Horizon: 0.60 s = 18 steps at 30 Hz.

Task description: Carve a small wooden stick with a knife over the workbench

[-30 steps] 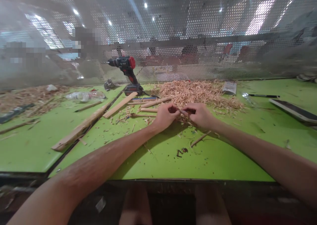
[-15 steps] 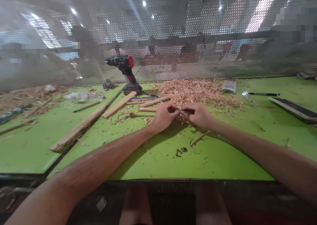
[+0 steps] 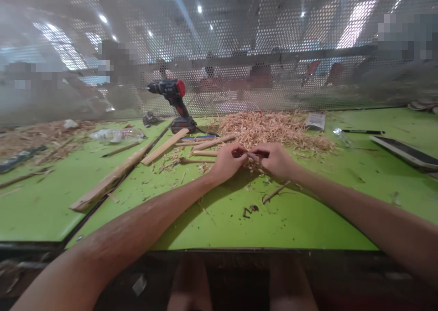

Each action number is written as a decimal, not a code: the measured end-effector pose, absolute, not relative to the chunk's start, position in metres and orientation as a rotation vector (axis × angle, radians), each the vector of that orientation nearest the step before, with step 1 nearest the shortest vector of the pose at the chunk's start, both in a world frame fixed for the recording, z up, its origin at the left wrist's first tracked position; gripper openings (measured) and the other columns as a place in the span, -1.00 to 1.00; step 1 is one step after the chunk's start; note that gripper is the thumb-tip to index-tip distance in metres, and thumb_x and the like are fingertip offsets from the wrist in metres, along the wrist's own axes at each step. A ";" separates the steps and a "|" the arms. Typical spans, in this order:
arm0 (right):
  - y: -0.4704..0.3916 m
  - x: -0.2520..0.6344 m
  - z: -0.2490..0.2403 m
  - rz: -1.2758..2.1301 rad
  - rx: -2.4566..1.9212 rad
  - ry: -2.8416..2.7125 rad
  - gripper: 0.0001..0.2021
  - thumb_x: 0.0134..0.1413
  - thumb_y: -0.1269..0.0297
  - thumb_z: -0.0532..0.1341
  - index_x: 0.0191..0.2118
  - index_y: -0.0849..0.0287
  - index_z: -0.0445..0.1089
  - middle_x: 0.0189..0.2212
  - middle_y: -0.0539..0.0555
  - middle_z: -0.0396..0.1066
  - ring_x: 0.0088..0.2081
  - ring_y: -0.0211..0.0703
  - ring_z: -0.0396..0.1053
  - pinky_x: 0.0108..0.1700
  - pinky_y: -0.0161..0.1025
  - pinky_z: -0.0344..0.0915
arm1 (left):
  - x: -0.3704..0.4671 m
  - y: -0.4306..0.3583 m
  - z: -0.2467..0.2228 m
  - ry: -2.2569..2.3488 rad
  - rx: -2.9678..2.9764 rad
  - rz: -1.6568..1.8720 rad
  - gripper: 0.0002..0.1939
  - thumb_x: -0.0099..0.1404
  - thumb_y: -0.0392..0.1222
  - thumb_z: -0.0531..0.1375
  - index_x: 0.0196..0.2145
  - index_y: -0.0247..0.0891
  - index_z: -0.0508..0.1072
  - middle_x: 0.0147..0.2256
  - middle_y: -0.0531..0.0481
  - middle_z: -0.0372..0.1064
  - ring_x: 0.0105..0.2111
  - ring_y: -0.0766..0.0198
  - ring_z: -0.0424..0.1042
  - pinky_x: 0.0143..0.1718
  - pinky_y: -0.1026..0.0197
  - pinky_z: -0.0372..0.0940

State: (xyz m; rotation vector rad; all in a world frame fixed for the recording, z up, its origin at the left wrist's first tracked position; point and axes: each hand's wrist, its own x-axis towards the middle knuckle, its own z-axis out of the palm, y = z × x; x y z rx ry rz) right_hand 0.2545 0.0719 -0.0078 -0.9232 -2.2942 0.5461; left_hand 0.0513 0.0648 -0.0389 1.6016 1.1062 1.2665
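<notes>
My left hand [image 3: 228,161] and my right hand [image 3: 276,160] meet over the green table [image 3: 219,220], fingertips almost touching. Both are closed in a pinch on a small, thin greyish piece [image 3: 253,156] that spans the gap between them; its kind is too small to tell, and the fingers cover its ends. Just beyond the hands spreads a heap of wood shavings [image 3: 270,126]. Thin wooden sticks [image 3: 201,153] lie by my left hand. Below my right wrist is another short stick [image 3: 273,194], with dark scraps [image 3: 250,210] near it.
A cordless drill [image 3: 174,101] stands upright at back left, beside a flat wood strip [image 3: 164,147] and a long wooden board [image 3: 109,178]. A plastic bottle [image 3: 118,134] lies farther left. At right are a pen [image 3: 363,132] and a phone-like device [image 3: 407,151]. Perforated metal screen [image 3: 232,92] behind.
Almost nothing differs. The view has shifted very slightly, while both hands keep their pinch on the small piece in the same place.
</notes>
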 end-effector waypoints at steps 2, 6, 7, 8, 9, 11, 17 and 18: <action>0.071 0.254 -0.007 0.540 -0.937 -2.299 -0.78 0.31 0.36 0.27 -0.25 0.26 0.70 -0.42 0.17 0.61 -0.47 -0.17 0.32 -0.39 -0.24 0.19 | 0.050 0.065 -0.039 1.108 1.623 1.272 -0.86 0.28 -0.39 0.38 -0.42 -0.26 0.56 -0.52 0.07 0.53 -0.56 0.35 0.46 -0.49 0.34 0.35; 0.070 0.253 -0.006 0.504 -0.945 -2.292 -0.79 0.29 0.34 0.28 -0.28 0.25 0.68 -0.44 0.16 0.59 -0.46 -0.16 0.31 -0.38 -0.24 0.18 | 0.049 0.064 -0.037 1.112 1.634 1.263 -0.83 0.26 -0.38 0.38 -0.46 -0.26 0.52 -0.59 0.12 0.44 -0.60 0.37 0.41 -0.51 0.35 0.30; 0.070 0.253 -0.006 0.499 -0.947 -2.293 -0.80 0.28 0.34 0.28 -0.28 0.24 0.68 -0.45 0.15 0.59 -0.46 -0.15 0.32 -0.37 -0.23 0.18 | 0.049 0.063 -0.036 1.120 1.634 1.262 -0.83 0.24 -0.38 0.38 -0.47 -0.26 0.52 -0.59 0.13 0.43 -0.60 0.37 0.40 -0.51 0.34 0.29; 0.070 0.252 -0.006 0.493 -0.951 -2.294 -0.81 0.27 0.34 0.28 -0.29 0.23 0.67 -0.45 0.14 0.59 -0.45 -0.15 0.33 -0.36 -0.23 0.19 | 0.050 0.062 -0.036 1.130 1.634 1.263 -0.83 0.23 -0.38 0.38 -0.47 -0.25 0.52 -0.60 0.13 0.43 -0.60 0.37 0.39 -0.51 0.34 0.28; 0.069 0.252 -0.007 0.490 -0.954 -2.297 -0.82 0.26 0.35 0.29 -0.29 0.23 0.67 -0.45 0.13 0.59 -0.44 -0.13 0.35 -0.35 -0.22 0.20 | 0.050 0.062 -0.035 1.140 1.631 1.266 -0.83 0.22 -0.38 0.38 -0.48 -0.25 0.52 -0.60 0.13 0.43 -0.60 0.36 0.39 -0.51 0.33 0.28; 0.068 0.251 -0.007 0.491 -0.963 -2.301 -0.83 0.24 0.37 0.29 -0.30 0.23 0.67 -0.43 0.14 0.60 -0.42 -0.12 0.38 -0.33 -0.22 0.22 | 0.051 0.061 -0.034 1.151 1.619 1.270 -0.83 0.22 -0.38 0.38 -0.49 -0.25 0.52 -0.60 0.12 0.43 -0.60 0.34 0.39 -0.50 0.31 0.28; 0.064 0.249 -0.005 0.505 -0.999 -2.308 -0.83 0.24 0.46 0.29 -0.27 0.26 0.68 -0.41 0.15 0.61 -0.42 -0.12 0.38 -0.32 -0.21 0.23 | 0.050 0.060 -0.034 1.176 1.624 1.266 -0.81 0.22 -0.38 0.40 -0.50 -0.25 0.52 -0.60 0.11 0.43 -0.60 0.35 0.37 -0.50 0.31 0.25; 0.064 0.249 -0.004 0.517 -1.000 -2.309 -0.84 0.25 0.45 0.29 -0.26 0.27 0.68 -0.40 0.15 0.61 -0.42 -0.12 0.38 -0.32 -0.20 0.24 | 0.050 0.060 -0.034 1.177 1.630 1.266 -0.81 0.22 -0.38 0.41 -0.50 -0.25 0.52 -0.60 0.11 0.43 -0.59 0.34 0.37 -0.49 0.31 0.25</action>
